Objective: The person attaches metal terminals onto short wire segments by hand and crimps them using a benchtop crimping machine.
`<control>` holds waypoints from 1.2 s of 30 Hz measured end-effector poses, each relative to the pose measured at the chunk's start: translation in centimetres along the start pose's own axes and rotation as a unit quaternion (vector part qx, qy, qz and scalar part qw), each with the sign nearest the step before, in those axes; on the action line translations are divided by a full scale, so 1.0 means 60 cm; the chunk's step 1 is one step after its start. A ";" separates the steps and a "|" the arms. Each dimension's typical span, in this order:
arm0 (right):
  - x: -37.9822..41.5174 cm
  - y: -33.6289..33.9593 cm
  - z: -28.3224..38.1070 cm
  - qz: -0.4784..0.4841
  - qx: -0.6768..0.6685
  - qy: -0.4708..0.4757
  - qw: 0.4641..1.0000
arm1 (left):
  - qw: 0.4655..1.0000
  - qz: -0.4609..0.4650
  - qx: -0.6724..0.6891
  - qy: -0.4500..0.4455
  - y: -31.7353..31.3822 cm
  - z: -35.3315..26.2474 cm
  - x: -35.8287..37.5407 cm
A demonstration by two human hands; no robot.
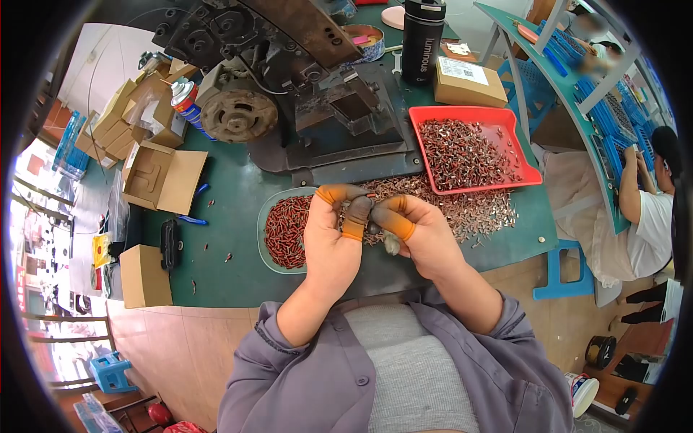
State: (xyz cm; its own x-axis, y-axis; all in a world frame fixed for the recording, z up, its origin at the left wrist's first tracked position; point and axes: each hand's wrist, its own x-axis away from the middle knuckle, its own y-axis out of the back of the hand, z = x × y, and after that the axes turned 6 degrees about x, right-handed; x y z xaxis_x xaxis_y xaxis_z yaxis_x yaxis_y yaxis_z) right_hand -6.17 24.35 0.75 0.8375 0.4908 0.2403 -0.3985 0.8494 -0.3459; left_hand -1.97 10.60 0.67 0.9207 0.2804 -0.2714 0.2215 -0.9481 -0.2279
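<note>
My left hand (333, 242) and my right hand (426, 234) meet in front of my chest, above the near edge of the table. Orange and grey finger covers sit on the thumbs and fingers of both. The fingertips are pinched together; a tiny reddish piece seems to show between them, too small to name. Below my left hand is a pale green tray (262, 234) filled with small red-and-metal parts (285, 229). Behind my right hand, a loose heap of small metallic and red parts (480, 213) spreads over the table.
A red tray (533, 177) of similar parts stands behind the heap. A dark press machine (346, 119) rises at the back. On the left are an open cardboard box (164, 177), a spray can (186, 101) and blue-handled pliers (191, 219). A black bottle (422, 43) stands behind; another person sits right.
</note>
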 end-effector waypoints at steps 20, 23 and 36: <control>-0.150 -0.015 0.145 -0.076 0.130 0.127 0.980 | 0.765 -0.047 -0.461 -0.447 0.049 -0.049 -0.189; -0.190 -0.015 0.149 -0.080 0.117 0.115 0.983 | 0.711 -0.060 -0.498 -0.492 0.052 -0.030 -0.218; -0.218 -0.031 0.148 -0.129 0.140 0.136 0.972 | 0.671 -0.037 -0.522 -0.525 0.054 0.018 -0.264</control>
State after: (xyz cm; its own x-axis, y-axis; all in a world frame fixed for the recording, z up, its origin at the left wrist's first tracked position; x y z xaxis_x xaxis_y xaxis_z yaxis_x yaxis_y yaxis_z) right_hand -19.70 18.08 6.33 0.9758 0.2171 0.0251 -0.2161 0.9757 -0.0360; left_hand -16.21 3.26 3.20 0.2826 -0.2354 -0.9299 0.8634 -0.3599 0.3535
